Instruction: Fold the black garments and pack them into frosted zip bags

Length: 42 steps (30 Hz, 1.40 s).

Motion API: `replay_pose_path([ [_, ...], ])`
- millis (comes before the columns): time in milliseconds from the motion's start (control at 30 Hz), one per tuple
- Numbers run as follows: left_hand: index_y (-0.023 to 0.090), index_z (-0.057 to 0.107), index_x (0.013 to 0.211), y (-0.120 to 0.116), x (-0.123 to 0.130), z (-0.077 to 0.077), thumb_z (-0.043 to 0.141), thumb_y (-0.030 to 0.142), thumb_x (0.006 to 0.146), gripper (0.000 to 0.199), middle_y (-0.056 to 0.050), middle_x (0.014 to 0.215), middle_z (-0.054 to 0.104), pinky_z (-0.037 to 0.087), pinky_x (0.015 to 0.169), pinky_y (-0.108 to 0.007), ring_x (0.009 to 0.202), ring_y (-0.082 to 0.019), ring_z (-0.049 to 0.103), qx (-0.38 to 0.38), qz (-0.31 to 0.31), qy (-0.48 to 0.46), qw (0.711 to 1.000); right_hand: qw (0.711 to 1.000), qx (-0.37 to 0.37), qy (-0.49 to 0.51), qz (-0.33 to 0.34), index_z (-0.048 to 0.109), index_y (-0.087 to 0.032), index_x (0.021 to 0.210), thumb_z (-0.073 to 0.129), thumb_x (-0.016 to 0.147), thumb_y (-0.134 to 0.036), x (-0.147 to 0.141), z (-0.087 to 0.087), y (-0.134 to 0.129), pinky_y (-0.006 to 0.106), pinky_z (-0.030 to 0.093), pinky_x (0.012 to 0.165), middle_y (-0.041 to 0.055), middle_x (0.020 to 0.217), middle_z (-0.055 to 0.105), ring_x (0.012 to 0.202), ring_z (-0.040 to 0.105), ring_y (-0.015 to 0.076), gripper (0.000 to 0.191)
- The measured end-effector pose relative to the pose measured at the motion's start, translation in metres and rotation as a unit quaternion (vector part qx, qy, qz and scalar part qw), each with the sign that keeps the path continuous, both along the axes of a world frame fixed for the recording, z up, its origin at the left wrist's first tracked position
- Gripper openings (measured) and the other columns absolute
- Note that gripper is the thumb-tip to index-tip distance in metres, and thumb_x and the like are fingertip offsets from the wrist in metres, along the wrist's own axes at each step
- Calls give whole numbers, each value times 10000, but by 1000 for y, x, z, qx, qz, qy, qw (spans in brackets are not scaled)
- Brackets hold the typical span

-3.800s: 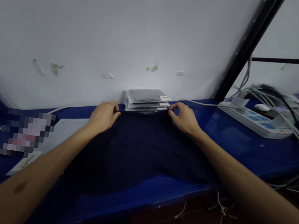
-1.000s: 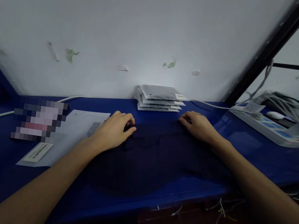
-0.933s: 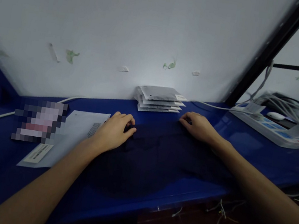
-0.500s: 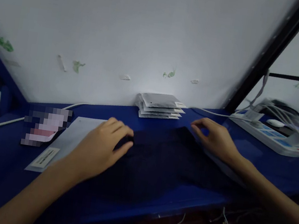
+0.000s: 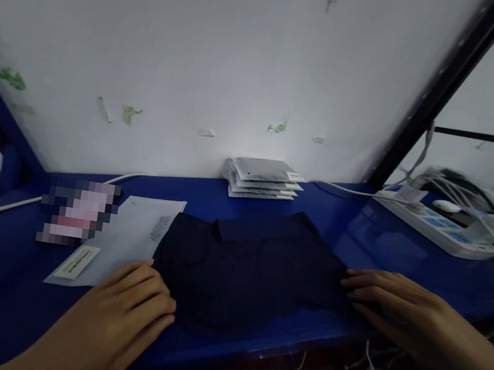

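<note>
White wall (image 5: 201, 54): fills the back, with small marks and green patches. Blue table (image 5: 340, 208): runs along the foot of the wall. Dark cloth (image 5: 243, 271): spread flat on the middle of the table, near the front edge, in front of the stack (too dark to read most folds); its left side meets the packet.

Left hand (image 5: 135, 310): at the near left edge of the cloth, fingers close together and gently bent, thumb by the forefinger; whether cloth is pinched, cannot tell. Right hand (image 5: 399, 313): at the cloth's right edge, fingers reaching inward, slightly bent, tips at the fabric; grip likewise cannot be told.

Packet (image 5: 129, 229): pale, lying flat left of the cloth. Power strip (image 5: 440, 226): white, right rear, cables beside it. Pixelated object (image 5: 79, 216): beside the packet, identity unreadable. Stack of packets (image 5: 264, 179): against the wall. Label (image 5: 77, 262): on the packet's near corner.
</note>
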State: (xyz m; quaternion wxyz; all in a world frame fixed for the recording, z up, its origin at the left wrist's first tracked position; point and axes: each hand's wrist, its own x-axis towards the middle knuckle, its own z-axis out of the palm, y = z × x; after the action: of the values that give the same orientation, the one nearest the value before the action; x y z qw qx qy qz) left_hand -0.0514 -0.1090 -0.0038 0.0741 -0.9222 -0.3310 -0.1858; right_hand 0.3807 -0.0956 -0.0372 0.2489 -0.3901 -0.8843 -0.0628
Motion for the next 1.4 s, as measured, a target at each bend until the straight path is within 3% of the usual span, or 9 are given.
replay_pose_path([
  [100,266,646,954,-1,-3,1,499,318,958,156,16,910,694,516,814,-299,867,-177,649,-56,69,-71,994,999,26,16,-25,669,-327,1031,626,868,-339,1,-3,-1,371,594,802,17,1011,740,942,700,233,169],
  [200,268,640,935,7,-4,8,499,455,937,234,13,917,703,518,683,-268,806,-183,664,-108,168,-156,967,991,58,56,-105,650,-277,984,599,888,-371,2,1,12,364,571,732,34,913,720,831,689,221,144],
  [300,266,633,962,31,1,20,504,483,902,260,23,867,713,491,610,-271,740,-193,666,-115,271,-206,933,980,70,76,-171,636,-243,951,537,918,-408,-3,17,44,361,541,705,38,889,708,782,674,217,196],
  [400,254,618,978,63,7,29,497,399,886,210,18,846,714,495,735,-316,833,-219,672,-89,313,-194,926,977,75,27,-198,652,-226,939,501,931,-391,-18,34,89,383,514,779,63,949,707,892,653,250,224],
  [500,215,616,976,89,12,31,476,308,866,201,-42,891,705,489,832,-389,941,-268,640,-59,312,-105,943,971,76,-23,-226,669,-198,959,490,933,-372,-36,39,127,416,483,857,101,975,696,964,623,278,252],
  [633,184,623,1019,96,29,25,425,291,917,248,-96,1086,651,459,928,-447,1049,-282,572,-12,254,-43,966,972,65,-30,-226,661,-178,1070,457,943,-372,-50,23,145,438,468,876,135,1088,660,1027,592,291,309],
  [833,167,603,1137,80,66,6,363,344,1008,325,-72,1133,630,477,912,-424,1009,-231,582,-30,137,4,990,990,-18,-21,-135,686,-202,1070,424,959,-359,-48,-4,134,446,448,969,121,1135,661,1088,591,276,325],
  [1067,149,576,1218,74,66,-13,359,292,1016,330,-87,1238,611,489,942,-414,1107,-234,592,-53,143,-7,988,983,-67,18,-170,660,-204,1213,408,960,-462,-34,-17,126,505,412,1050,133,1358,574,1230,535,312,440],
  [1400,140,574,1239,70,68,-14,363,277,1011,339,-97,1256,617,490,966,-436,1149,-241,584,-72,152,-27,985,977,-99,45,-184,629,-201,1231,424,952,-477,-36,-18,123,478,421,1057,130,1281,630,1211,559,297,443],
])
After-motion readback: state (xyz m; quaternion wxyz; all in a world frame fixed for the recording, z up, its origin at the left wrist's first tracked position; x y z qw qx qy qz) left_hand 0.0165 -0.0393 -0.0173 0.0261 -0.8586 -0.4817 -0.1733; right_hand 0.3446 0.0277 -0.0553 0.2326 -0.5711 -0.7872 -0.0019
